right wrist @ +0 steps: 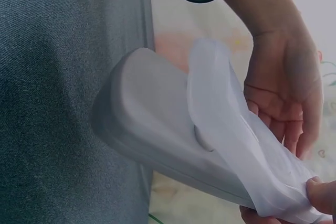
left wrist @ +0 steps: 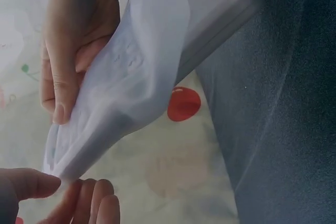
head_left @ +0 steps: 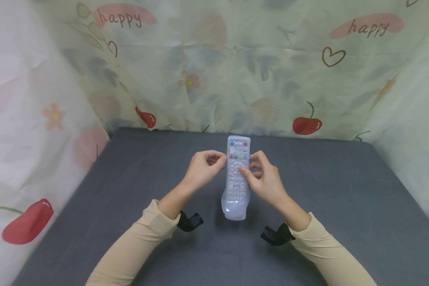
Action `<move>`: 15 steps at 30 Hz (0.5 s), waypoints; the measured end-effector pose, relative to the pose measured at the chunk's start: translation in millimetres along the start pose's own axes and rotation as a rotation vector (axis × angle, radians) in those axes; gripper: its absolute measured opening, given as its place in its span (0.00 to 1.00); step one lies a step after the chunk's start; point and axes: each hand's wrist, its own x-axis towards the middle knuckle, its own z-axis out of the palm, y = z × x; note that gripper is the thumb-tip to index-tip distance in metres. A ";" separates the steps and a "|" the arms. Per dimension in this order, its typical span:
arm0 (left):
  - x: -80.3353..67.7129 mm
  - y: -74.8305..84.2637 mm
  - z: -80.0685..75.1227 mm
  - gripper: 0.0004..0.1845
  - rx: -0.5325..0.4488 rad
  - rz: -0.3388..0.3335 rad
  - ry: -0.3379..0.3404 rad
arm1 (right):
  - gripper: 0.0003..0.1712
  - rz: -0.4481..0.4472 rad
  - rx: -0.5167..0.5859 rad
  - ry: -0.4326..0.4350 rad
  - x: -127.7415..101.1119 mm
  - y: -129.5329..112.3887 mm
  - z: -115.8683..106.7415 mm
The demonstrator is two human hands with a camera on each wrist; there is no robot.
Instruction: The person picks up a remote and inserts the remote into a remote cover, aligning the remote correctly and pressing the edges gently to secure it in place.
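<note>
A grey remote control [right wrist: 152, 98] is partly inside a translucent whitish silicone cover [head_left: 234, 208]. Its buttons show through the cover in the head view. At the lower end the cover stands away from the remote, whose bare grey end sticks out in both wrist views. My right hand [head_left: 268, 180] grips the covered remote from the right side, thumb on the button face and fingers behind. On the left, my left hand [head_left: 204, 169] pinches the cover's edge near the upper end between thumb and fingertips, as the left wrist view shows close up.
A dark grey cloth-covered table [head_left: 157, 159] lies below the hands. Patterned curtains [head_left: 228, 79] with cherries and flowers stand at the back and both sides. Black wrist mounts [head_left: 190, 221] stick out from the beige sleeves [head_left: 136, 246].
</note>
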 end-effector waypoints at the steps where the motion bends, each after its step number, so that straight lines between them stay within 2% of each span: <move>1: 0.1 -0.3 -0.2 0.11 0.014 -0.005 -0.007 | 0.15 -0.003 0.000 -0.008 0.0 -0.2 0.0; 7: -0.2 -1.2 -0.5 0.10 0.066 0.018 -0.004 | 0.15 -0.011 -0.001 -0.026 -0.4 -0.5 0.9; 9: -1.1 -1.1 -0.5 0.08 0.101 0.047 0.003 | 0.15 -0.012 -0.001 -0.022 -0.6 -0.3 1.6; 12: -2.6 -0.7 0.5 0.06 0.213 0.136 0.019 | 0.15 -0.014 0.004 -0.017 -1.3 0.8 3.2; 15: -4.1 0.5 2.6 0.04 0.389 0.262 0.045 | 0.16 -0.002 0.022 -0.005 -1.6 2.1 4.3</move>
